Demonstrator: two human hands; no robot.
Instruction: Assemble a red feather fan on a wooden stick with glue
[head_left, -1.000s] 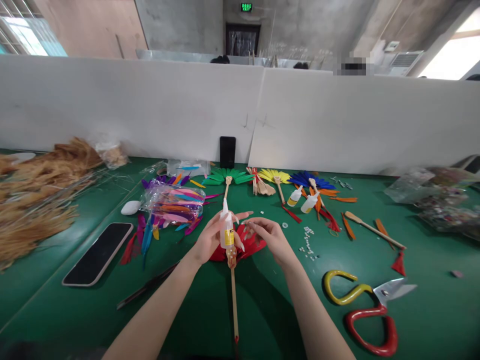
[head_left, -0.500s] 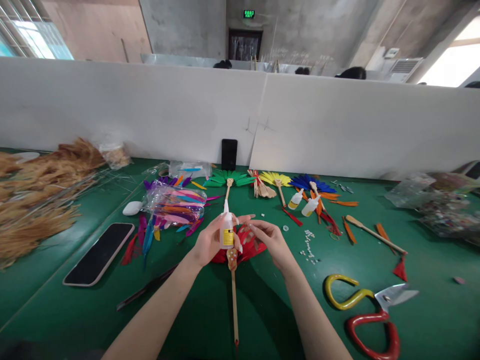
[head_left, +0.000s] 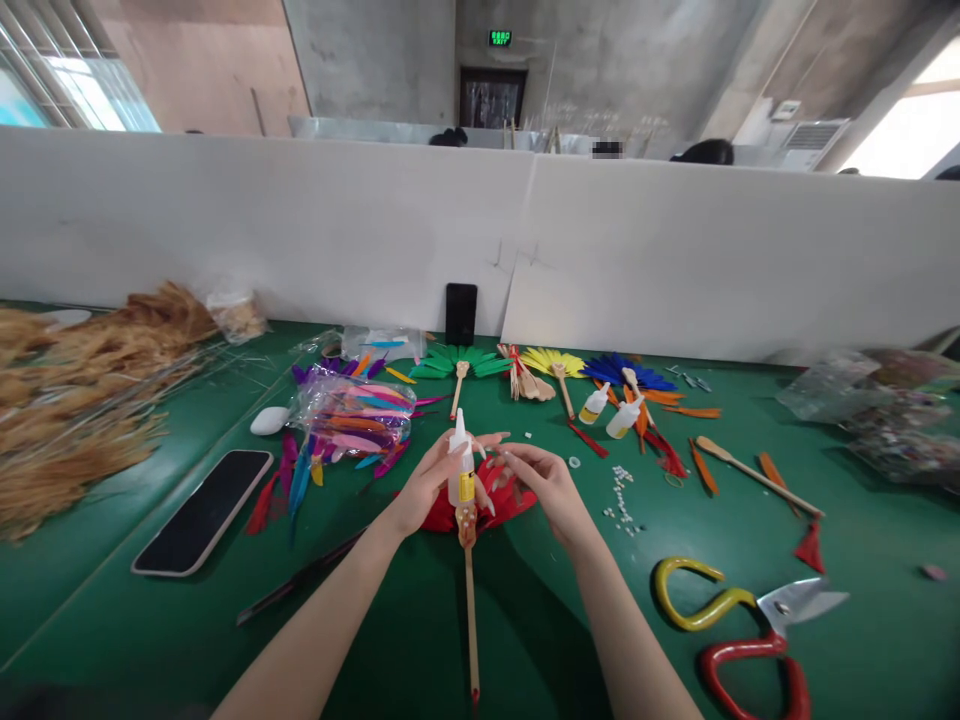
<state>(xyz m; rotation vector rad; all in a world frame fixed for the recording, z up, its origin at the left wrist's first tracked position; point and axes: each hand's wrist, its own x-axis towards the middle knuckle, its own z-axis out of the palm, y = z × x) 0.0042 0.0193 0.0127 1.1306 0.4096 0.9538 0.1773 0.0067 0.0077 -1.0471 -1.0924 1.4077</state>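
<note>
My left hand [head_left: 425,487] is closed around a small clear glue bottle [head_left: 465,488] with a yellow label, its white nozzle pointing up. Beneath both hands lies a red feather fan [head_left: 514,511] with a long wooden handle [head_left: 471,620] running toward me. Small pale beads dot the wooden head of that fan, just under the bottle. My right hand [head_left: 541,487] hovers over the fan's right side, thumb and fingertips pinched together close to the left fingertips. Whatever sits in that pinch is too small to make out.
Small white beads [head_left: 621,495] are scattered right of my hand, near large scissors [head_left: 780,610]. Two more glue bottles [head_left: 594,404] stand behind. Green [head_left: 462,369], yellow [head_left: 559,367] and blue [head_left: 628,374] fans lie farther back. At left are bagged feathers [head_left: 352,410], a phone [head_left: 204,512] and tweezers [head_left: 300,578].
The glue bottle has turned slightly in my left hand, its label now facing more to the right. My right hand stays nearly in place. The whole view has shifted slightly.
</note>
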